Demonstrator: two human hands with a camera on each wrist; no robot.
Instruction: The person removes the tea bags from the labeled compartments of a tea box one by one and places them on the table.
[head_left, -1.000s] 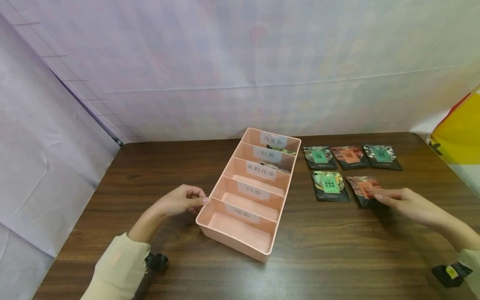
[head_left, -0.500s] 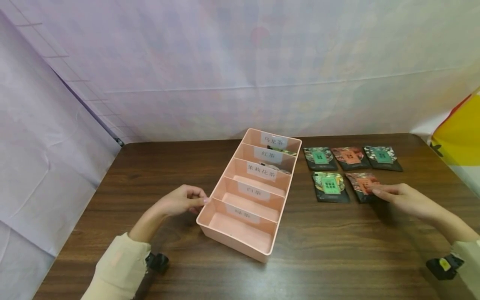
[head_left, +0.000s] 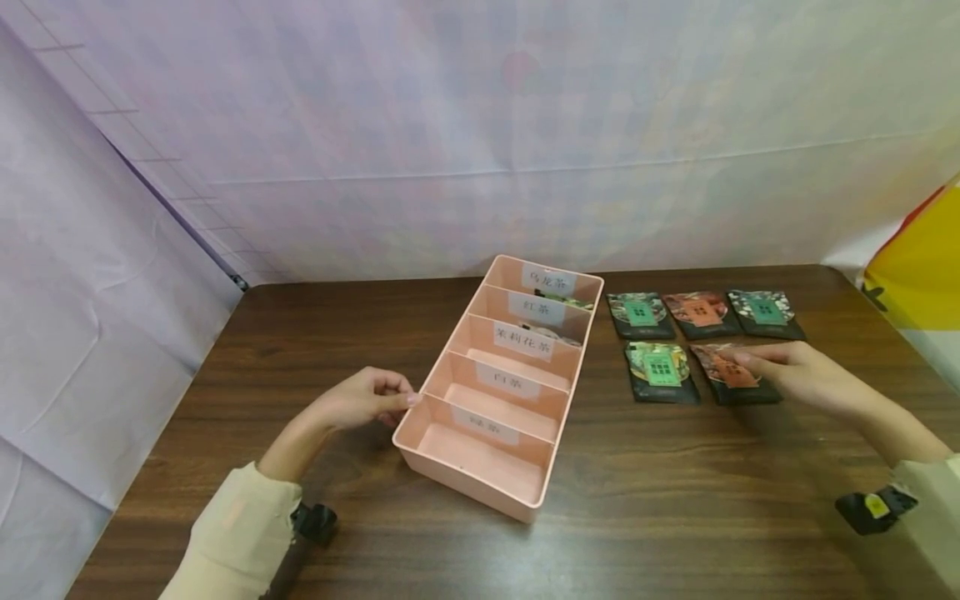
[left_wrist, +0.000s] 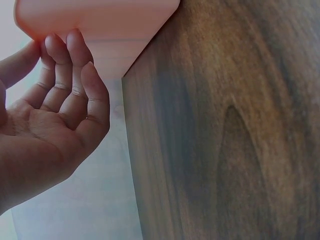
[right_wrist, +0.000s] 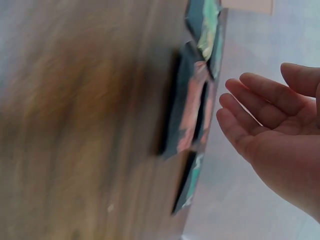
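A pink divided box (head_left: 472,492) stands slantwise on the table, its compartments bearing white paper labels in Chinese writing. At its near left rim my left hand (head_left: 360,402) pinches the edge with thumb and fingertips; the left wrist view shows the curled fingers (left_wrist: 61,90) against the outer wall. To the right, my right hand (head_left: 821,379) hovers over an orange-labelled tea sachet (head_left: 738,379), fingertips overlapping it in the head view. From the right wrist, those fingers (right_wrist: 265,102) look loosely extended and apart from the sachet (right_wrist: 187,110).
Left of that sachet lies a green-labelled one (head_left: 662,375). Behind them sit three more, a green (head_left: 640,317), an orange (head_left: 701,315) and a floral green sachet (head_left: 765,315). Sachets also show in the box's back compartments. A pale cloth (head_left: 480,167) hangs behind the brown table (head_left: 315,325).
The orange-labelled sachet has turned and settled flat in line beside the green one. My right hand has let go and risen slightly away. The left hand keeps its place at the box.
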